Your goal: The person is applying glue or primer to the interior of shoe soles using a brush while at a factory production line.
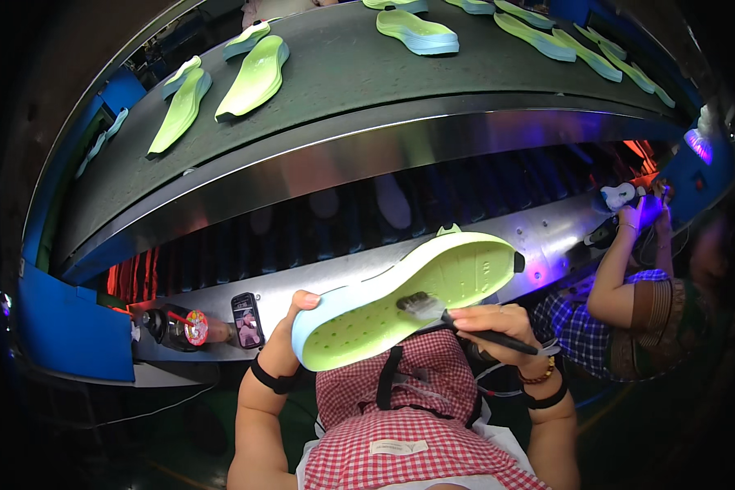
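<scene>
A green and pale-blue shoe sole (359,331) is tilted in front of my chest, its hollow inner face showing. My left hand (284,343) grips it by the blue-edged end at the left, with the thumb on the rim and the other fingers hidden behind it. In my right hand (502,327) is a brush (498,336) with a black handle, pinched between thumb and fingers. Its pale, dark-tipped bristles lie against the inside of the sole, near the middle. Small holes dot the sole's left part.
Beyond a metal ledge (367,278), a dark conveyor belt (327,90) carries several green-blue soles (257,77). Dark rollers run below it, bearing pale sole shapes. A phone (247,320) and a lidded cup (194,327) stand at left. Another person (629,302) works at right.
</scene>
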{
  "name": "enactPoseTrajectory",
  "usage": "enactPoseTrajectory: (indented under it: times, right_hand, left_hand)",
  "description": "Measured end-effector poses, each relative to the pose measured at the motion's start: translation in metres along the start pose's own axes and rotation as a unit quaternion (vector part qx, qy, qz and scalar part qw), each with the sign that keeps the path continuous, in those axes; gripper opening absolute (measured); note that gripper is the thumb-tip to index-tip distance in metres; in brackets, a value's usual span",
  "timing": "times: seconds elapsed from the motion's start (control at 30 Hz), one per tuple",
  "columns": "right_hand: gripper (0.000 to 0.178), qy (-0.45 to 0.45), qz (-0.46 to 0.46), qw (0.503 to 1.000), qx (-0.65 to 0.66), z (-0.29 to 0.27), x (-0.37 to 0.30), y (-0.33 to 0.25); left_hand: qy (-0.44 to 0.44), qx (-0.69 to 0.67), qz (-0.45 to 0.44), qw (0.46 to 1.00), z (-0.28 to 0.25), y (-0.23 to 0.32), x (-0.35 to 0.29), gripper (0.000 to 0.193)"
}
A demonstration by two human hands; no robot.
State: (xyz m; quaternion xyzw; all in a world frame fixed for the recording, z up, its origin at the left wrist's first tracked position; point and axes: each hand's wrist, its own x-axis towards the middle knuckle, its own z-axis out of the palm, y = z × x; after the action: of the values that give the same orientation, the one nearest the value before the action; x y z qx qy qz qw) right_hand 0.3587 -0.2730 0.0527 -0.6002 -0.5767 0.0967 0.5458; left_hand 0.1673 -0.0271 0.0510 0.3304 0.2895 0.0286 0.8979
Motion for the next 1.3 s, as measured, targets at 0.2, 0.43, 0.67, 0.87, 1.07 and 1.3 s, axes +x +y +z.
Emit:
enactPoseTrajectory:
  times: [0.2,0.43,0.67,0.87,1.07,1.3]
  right_hand:
    - [0.026,-0.126,0.040,0.983,0.128,-0.003,-0.003,-0.017]
    - [0.021,-0.144,0.011,0.989,0.026,0.007,-0.006,-0.018]
    - [0.024,0.034,0.103,0.991,0.073,0.035,0.003,-0.007]
    - [0.018,0.038,0.268,0.933,0.239,0.055,0.017,0.027]
    - [0.017,0.041,0.217,0.964,0.146,0.063,0.031,0.022]
    - [0.016,-0.087,-0.050,0.993,-0.067,0.056,-0.001,0.004]
  left_hand:
    - [-0.002,-0.016,0.020,1.000,-0.005,-0.001,0.001,0.063]
    - [0.005,-0.094,0.045,0.995,-0.039,0.001,0.006,0.061]
    - [-0.313,-0.175,0.097,0.928,-0.001,-0.041,0.066,0.086]
    - [-0.269,-0.281,0.050,0.920,0.005,-0.078,0.075,0.088]
    - [-0.102,-0.254,0.163,0.948,0.012,-0.088,0.078,0.080]
    - [-0.026,-0.227,0.294,0.928,-0.014,-0.061,0.075,0.081]
